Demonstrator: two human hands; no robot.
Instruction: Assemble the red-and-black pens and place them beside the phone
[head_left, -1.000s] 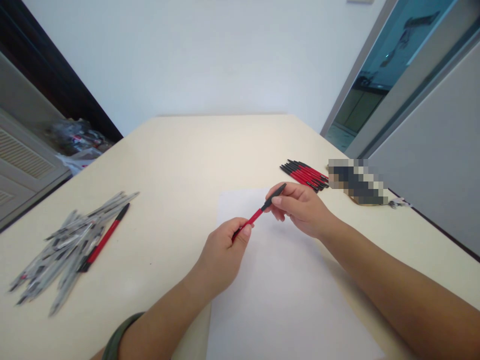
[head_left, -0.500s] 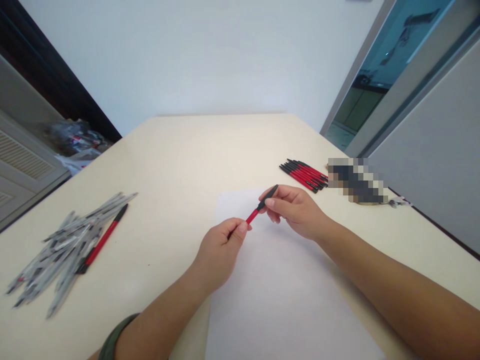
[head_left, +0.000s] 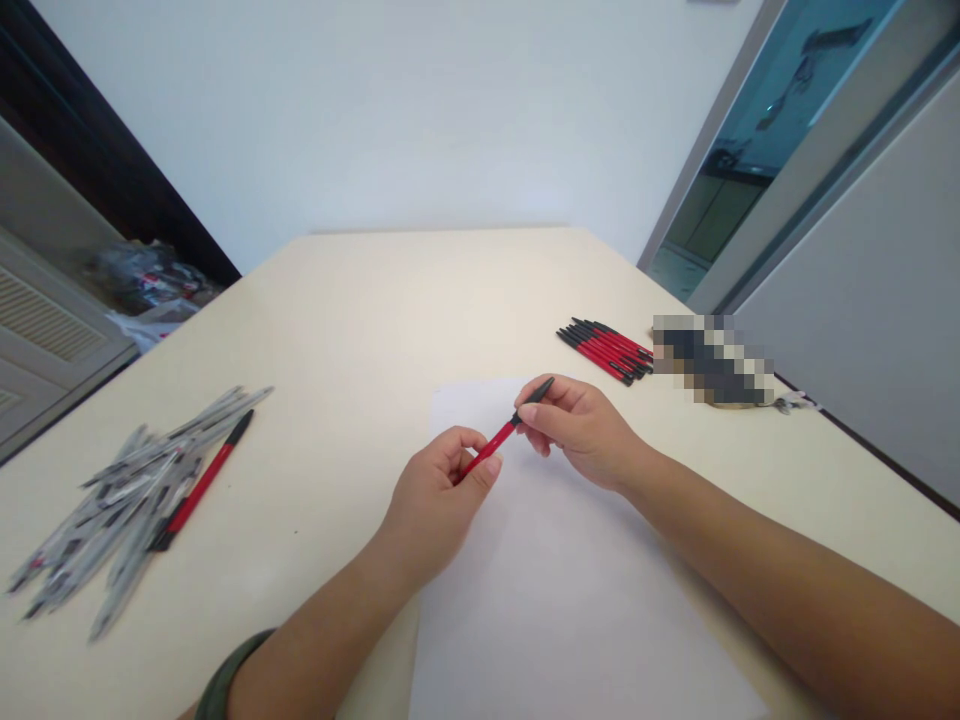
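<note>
A pen [head_left: 496,438] with a red barrel and black tip section is held slantwise over a white sheet of paper [head_left: 570,590]. My right hand [head_left: 581,425] pinches its black section between thumb and fingers, tip pointing up and to the right. Around the lower end of the red barrel, my left hand [head_left: 439,495] is loosely closed; that end is hidden by the fingers. On the left lies a heap of slim, clear-grey sticks [head_left: 135,500], perhaps refills or wrapped pens. A single red and black pen [head_left: 202,485] lies against the heap's right side.
Several red and black pens [head_left: 606,350] lie side by side beyond my right hand. Next to them is a pixelated dark object [head_left: 712,365] with a small trinket at its end. A white wall [head_left: 450,120] stands behind the table [head_left: 360,320].
My left thumb and fingers have loosened and shifted down the barrel, so more red shows. My right hand has moved slightly down and left, still pinching the black section.
</note>
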